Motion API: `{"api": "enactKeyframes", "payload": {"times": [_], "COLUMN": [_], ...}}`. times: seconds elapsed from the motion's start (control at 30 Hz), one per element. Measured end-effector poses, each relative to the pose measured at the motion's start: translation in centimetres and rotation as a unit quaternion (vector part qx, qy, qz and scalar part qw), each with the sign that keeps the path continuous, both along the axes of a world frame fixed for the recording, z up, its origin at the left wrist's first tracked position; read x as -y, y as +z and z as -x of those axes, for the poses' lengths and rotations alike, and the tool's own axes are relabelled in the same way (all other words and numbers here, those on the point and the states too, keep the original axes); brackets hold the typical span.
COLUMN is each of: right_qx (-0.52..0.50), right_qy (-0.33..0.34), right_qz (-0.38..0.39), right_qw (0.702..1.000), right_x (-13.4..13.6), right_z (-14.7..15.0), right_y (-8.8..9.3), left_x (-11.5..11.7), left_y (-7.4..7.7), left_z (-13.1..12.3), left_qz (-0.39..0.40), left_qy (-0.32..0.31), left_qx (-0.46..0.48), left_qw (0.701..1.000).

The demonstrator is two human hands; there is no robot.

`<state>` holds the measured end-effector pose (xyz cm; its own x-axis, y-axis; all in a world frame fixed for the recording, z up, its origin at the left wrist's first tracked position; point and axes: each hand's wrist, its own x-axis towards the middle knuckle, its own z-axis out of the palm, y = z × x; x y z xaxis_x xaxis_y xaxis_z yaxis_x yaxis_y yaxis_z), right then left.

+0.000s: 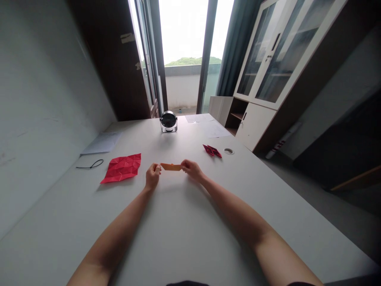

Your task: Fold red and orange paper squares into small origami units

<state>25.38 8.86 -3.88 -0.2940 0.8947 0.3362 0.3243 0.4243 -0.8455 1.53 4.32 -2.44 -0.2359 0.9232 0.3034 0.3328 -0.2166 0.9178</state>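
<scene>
Left hand (152, 174) and right hand (193, 170) share one folded orange paper (172, 167) above the middle of the white table (178, 222). At far left a black cord (89, 167) lies in a loose loop, with pale sheets (101, 143) behind it, both near the wall, perhaps to leave the centre free for handling. Next comes a red creased sheet (122, 168), spread out but uneven, probably because its many folds stop it lying flat. Beside it, the left hand is curled closed, thumb and fingers pinching the orange paper's left tip. Farther back stands a round black device (168, 121) in a silver frame. The orange paper spans the gap between the hands, likely gripped only by its ends so its folded middle is not crushed; whether its lower edge touches the table I cannot tell. The right hand pinches the other end, fingers bent. Beyond it lie a small folded red paper (212, 151), thin white papers (217, 130) farther back, and a white ring (232, 152), all apart from the hands, seemingly set aside within reach
</scene>
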Motion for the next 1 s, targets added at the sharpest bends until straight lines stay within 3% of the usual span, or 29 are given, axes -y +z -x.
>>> {"api": "enactKeyframes", "payload": {"times": [0.07, 0.17, 0.27, 0.33, 0.6, 0.83, 1.0], "right_qx": [0.050, 0.148, 0.208, 0.230, 0.252, 0.139, 0.056], "right_qy": [-0.086, -0.232, -0.321, -0.353, -0.386, -0.394, -0.375], "right_qz": [-0.047, -0.120, -0.163, -0.144, -0.066, -0.096, -0.106], "right_qw": [0.994, 0.954, 0.909, 0.895, 0.885, 0.903, 0.919], "right_x": [-0.7, -1.8, -2.9, -3.5, -4.4, -4.9, -5.3], "right_z": [-1.3, -4.3, -7.4, -8.9, -10.0, -9.6, -9.5], "right_y": [0.4, 1.0, 1.0, 0.6, -0.7, -0.9, -1.4], "left_x": [-0.1, -0.2, -0.1, -0.1, -0.1, -0.8, -1.0], "left_y": [-0.1, -0.2, -0.1, 0.0, 0.0, -0.4, 0.5], "left_z": [0.1, 0.2, 0.2, 0.2, 0.7, 1.8, 3.1], "left_qz": [0.005, 0.007, 0.006, 0.008, 0.016, -0.020, -0.018], "left_qy": [0.006, 0.009, 0.007, 0.010, 0.035, 0.059, 0.085], "left_qx": [0.007, 0.008, -0.010, -0.031, -0.159, -0.283, -0.366], "left_qw": [1.000, 1.000, 1.000, 0.999, 0.987, 0.957, 0.927]}}
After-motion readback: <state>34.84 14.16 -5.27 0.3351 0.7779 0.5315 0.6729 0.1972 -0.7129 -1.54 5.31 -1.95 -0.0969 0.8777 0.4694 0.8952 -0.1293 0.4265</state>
